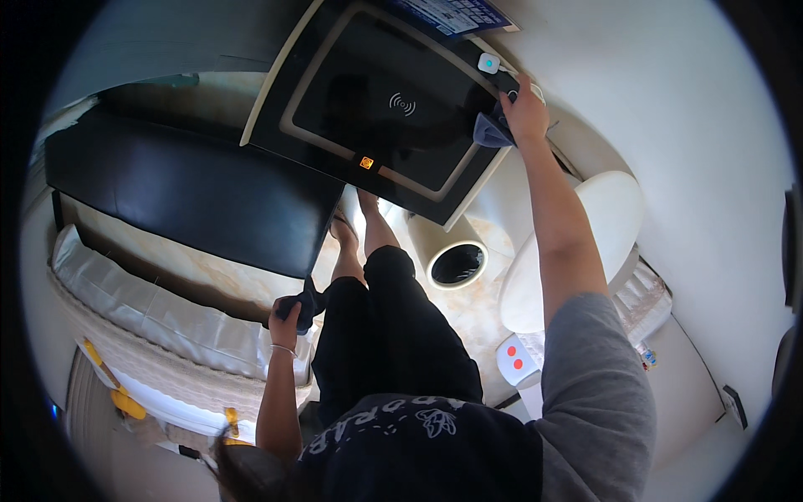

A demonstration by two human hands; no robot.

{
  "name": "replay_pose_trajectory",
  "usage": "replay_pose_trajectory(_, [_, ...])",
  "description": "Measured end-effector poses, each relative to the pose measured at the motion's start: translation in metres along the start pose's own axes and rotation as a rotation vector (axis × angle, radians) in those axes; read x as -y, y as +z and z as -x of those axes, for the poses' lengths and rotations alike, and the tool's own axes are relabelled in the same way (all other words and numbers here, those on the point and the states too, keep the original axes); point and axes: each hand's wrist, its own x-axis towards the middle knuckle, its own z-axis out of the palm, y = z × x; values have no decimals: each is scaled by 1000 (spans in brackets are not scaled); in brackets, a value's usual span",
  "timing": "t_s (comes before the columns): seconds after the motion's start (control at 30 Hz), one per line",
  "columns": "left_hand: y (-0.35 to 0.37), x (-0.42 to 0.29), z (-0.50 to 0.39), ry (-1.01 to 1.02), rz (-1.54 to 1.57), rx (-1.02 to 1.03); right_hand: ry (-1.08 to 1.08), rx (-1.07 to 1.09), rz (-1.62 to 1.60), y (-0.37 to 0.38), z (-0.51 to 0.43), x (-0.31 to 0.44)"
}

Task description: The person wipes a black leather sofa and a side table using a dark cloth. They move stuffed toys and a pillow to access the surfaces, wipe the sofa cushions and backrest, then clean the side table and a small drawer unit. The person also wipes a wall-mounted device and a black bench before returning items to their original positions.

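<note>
At the right edge of a black glass tabletop, my right hand holds a blue-grey cloth that hangs onto the glass. Its fingers reach beside a white cable, close to a small white device with a green light. A dark item around my fingertips is too small to tell. Lower on the left, my left hand grips a bunched dark cloth, held next to my leg near the corner of a black padded bench.
A printed sign stands at the tabletop's far edge. Below the table is a cream cylindrical bin. White rounded furniture and a white box with red dots are on the right. A white upholstered seat lies left.
</note>
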Motion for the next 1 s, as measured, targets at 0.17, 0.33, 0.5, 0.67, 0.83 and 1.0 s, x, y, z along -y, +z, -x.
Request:
replay_pose_trajectory(0.17, [10, 13, 1, -112, -1, -8, -164, -35, 70, 0, -1, 6])
replay_pose_trajectory(0.33, [11, 14, -1, -26, -9, 3, -94, 118, 55, 10, 29, 7])
replay_pose_trajectory(0.5, [13, 10, -12, -55, 25, -41, -84, -149, -267, -21, 13, 8])
replay_pose_trajectory(0.67, [26, 11, -11, -102, 117, -22, -50, -415, -386, -28, -31, 67])
replay_pose_trajectory(0.83, [39, 4, -3, -86, 124, -24, -136, -301, -355, 34, 42, 160])
replay_pose_trajectory(1.0, [42, -7, 3, -117, 112, -44, -675, 200, -638, 67, 155, 277])
